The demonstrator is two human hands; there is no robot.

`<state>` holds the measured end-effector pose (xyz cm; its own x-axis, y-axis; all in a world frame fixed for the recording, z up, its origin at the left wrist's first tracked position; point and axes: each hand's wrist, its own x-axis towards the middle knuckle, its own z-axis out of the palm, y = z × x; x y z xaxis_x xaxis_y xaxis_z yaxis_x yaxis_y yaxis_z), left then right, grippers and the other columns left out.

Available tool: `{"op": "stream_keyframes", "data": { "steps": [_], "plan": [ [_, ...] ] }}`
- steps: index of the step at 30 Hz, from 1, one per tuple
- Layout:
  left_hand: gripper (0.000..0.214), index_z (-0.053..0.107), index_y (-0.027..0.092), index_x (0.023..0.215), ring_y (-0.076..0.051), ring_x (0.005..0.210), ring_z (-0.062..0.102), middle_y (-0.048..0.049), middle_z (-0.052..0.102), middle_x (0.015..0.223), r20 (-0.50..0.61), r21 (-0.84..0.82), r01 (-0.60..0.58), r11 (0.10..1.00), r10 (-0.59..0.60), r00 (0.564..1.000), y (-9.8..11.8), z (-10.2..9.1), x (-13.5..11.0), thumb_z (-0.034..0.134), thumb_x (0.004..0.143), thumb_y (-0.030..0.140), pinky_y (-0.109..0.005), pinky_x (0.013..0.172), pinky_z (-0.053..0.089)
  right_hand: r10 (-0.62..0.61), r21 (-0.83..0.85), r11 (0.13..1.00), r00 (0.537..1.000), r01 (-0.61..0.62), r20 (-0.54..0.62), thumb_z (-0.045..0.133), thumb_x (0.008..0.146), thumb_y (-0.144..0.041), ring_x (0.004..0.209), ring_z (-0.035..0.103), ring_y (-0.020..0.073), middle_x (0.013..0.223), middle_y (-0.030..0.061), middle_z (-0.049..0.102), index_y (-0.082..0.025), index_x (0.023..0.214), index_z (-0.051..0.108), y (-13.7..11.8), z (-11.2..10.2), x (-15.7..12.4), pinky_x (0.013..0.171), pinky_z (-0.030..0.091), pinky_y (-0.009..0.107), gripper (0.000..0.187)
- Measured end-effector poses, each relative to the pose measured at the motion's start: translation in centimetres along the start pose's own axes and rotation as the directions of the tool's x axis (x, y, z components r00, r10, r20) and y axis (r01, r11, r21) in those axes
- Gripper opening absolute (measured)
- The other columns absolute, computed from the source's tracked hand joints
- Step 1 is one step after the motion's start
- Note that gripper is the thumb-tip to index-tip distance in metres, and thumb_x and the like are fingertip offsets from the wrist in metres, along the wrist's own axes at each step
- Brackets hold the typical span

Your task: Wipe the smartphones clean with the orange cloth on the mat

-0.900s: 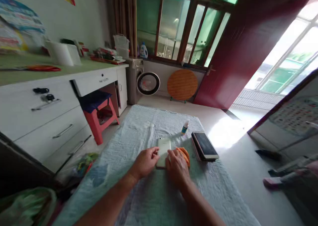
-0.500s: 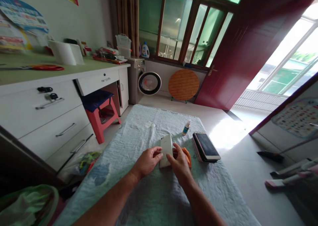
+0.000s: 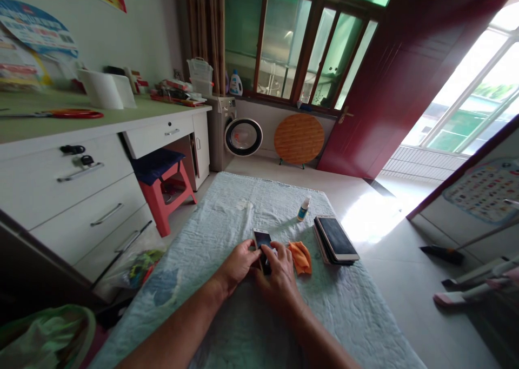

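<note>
A smartphone (image 3: 263, 238) with a dark screen and pale frame is held up over the cloth-covered surface, screen toward me. My left hand (image 3: 238, 265) pinches its left edge between thumb and fingers. My right hand (image 3: 279, 274) is closed about its right side and lower part, with fingertips lying over the screen. Those fingers hide much of the phone. Just right of this hand lies a crumpled orange cloth (image 3: 300, 258). A small spray bottle (image 3: 303, 209) stands upright farther back. To the right is a stack of devices, topped by a large dark-screened device (image 3: 337, 237).
A pale blue quilted cover (image 3: 227, 206) spreads under everything. Left of it are a red stool (image 3: 162, 196) and a white drawer desk (image 3: 68, 196). A washing machine (image 3: 221, 133) with its door open and a round wooden tabletop (image 3: 299, 138) stand beyond.
The phone has been turned over from its pale back to its dark screen and lowered slightly left. My right hand has shifted left, onto the screen, uncovering the orange cloth.
</note>
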<state>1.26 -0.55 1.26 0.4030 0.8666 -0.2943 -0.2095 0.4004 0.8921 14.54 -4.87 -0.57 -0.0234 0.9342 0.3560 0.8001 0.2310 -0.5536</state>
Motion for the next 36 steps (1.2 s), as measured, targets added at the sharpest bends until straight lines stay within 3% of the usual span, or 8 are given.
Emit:
{"op": "stream_keyframes", "data": {
  "steps": [6,11,14,17,21,29,36],
  "plan": [
    [0.050,0.055,0.015,0.118,-0.019,0.066,0.069,-0.0049,0.073,0.083,-0.034,-0.096,-0.029,0.995,0.026,0.999,-0.1,0.0,0.0,0.074,0.074,0.027,-0.025,0.060,0.048,-0.053,-0.086,0.995,0.999,0.053,-0.001,0.067,0.075,-0.024,0.129,0.044,0.0354,0.143,0.0110,0.044,-0.031,0.129,0.060,0.2,0.1,-0.3,0.104,0.040,0.055,0.054],
    [0.056,0.052,0.017,0.122,-0.021,0.078,0.071,-0.0070,0.073,0.094,0.027,-0.146,-0.088,0.985,0.093,0.995,-0.2,0.3,0.0,0.077,0.072,0.026,-0.027,0.067,0.051,0.003,-0.106,0.994,0.994,-0.014,-0.107,0.062,0.076,-0.023,0.134,0.040,0.0364,0.143,0.0189,0.043,-0.016,0.141,0.044,0.4,0.2,-0.3,0.106,0.039,0.055,0.068],
    [0.055,0.053,0.018,0.119,-0.023,0.086,0.071,-0.0080,0.072,0.097,0.070,-0.146,-0.083,0.986,0.094,0.993,-0.3,0.4,0.0,0.079,0.072,0.028,-0.030,0.074,0.052,-0.030,-0.094,0.995,0.992,0.019,-0.120,0.058,0.073,-0.018,0.128,0.047,0.0320,0.135,0.0164,0.051,-0.016,0.140,0.042,0.6,-0.4,0.0,0.107,0.039,0.051,0.068],
    [0.048,0.056,0.018,0.113,-0.024,0.091,0.070,-0.0097,0.072,0.099,0.118,-0.117,-0.067,0.991,0.081,0.990,-0.2,0.1,-0.1,0.079,0.073,0.032,-0.031,0.079,0.051,-0.065,-0.101,0.994,0.983,0.048,-0.172,0.059,0.072,-0.019,0.122,0.051,0.0292,0.132,0.0133,0.054,-0.018,0.138,0.043,1.1,-1.8,0.7,0.107,0.039,0.050,0.068],
    [0.046,0.056,0.018,0.111,-0.023,0.094,0.068,-0.0117,0.071,0.105,0.093,-0.029,-0.036,0.999,0.039,0.995,0.0,-0.2,-0.4,0.076,0.075,0.038,-0.032,0.080,0.049,-0.043,-0.141,0.990,0.971,0.009,-0.236,0.061,0.075,-0.025,0.120,0.051,0.0288,0.130,0.0142,0.055,-0.016,0.135,0.046,3.1,-4.6,1.9,0.103,0.043,0.046,0.063],
    [0.049,0.058,0.018,0.111,-0.021,0.090,0.066,-0.0120,0.071,0.107,0.047,0.041,-0.027,0.999,0.025,0.999,0.5,-0.5,-0.4,0.076,0.073,0.043,-0.032,0.078,0.048,0.127,-0.323,0.914,0.928,-0.247,-0.351,0.059,0.075,-0.037,0.116,0.052,0.0297,0.128,0.0147,0.058,-0.012,0.131,0.052,8.5,-11.2,4.2,0.101,0.040,0.043,0.061],
    [0.048,0.058,0.018,0.110,-0.019,0.087,0.064,-0.0113,0.071,0.106,0.043,0.064,-0.028,0.998,0.025,0.999,0.4,-0.7,-0.3,0.075,0.073,0.045,-0.031,0.078,0.047,0.316,-0.430,0.798,0.900,-0.423,-0.299,0.062,0.072,-0.041,0.111,0.053,0.0311,0.124,0.0142,0.063,-0.011,0.133,0.053,10.2,-12.9,4.8,0.096,0.039,0.039,0.069]
  ]
}}
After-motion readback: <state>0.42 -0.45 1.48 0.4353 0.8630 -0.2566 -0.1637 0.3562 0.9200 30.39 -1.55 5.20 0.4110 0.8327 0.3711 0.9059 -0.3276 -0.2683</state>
